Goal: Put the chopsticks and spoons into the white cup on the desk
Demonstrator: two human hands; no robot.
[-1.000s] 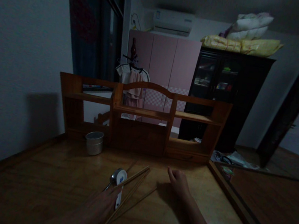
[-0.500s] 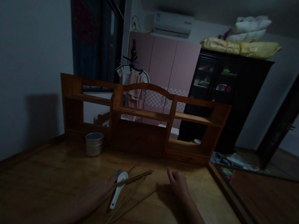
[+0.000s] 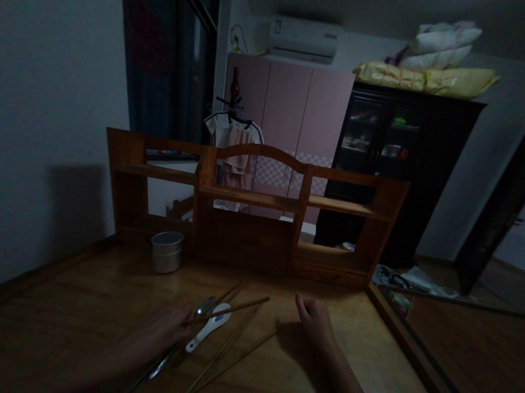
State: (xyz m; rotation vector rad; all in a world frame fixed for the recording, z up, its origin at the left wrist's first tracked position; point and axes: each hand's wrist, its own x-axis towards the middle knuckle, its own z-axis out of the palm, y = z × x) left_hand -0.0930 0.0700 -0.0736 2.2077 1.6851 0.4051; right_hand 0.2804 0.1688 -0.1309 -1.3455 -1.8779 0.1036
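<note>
My left hand (image 3: 176,323) is low over the wooden table, its fingers closed around chopsticks (image 3: 248,304) that point to the right. Beneath this hand lies a metal spoon (image 3: 160,367), its handle and bowl showing on either side of the fingers. Just right of the fingers, a white ceramic spoon (image 3: 205,333) rests at a slant, its bowl partly under the held chopsticks. Several loose chopsticks (image 3: 239,353) lie on the table between my hands. My right hand (image 3: 316,324) rests on the table at the right, fingers curled and thumb uppermost, with nothing visible in it.
A metal cup (image 3: 165,254) stands at the table's back left. Behind it, a wooden shelf unit (image 3: 244,241) runs along the far edge. A raised wooden rim (image 3: 416,359) borders the table's right side. The wall (image 3: 16,180) closes off the left.
My left hand has shifted slightly left. The white spoon has turned, its handle end swinging left and its bowl right. More of the metal spoon shows now. My right hand stays put.
</note>
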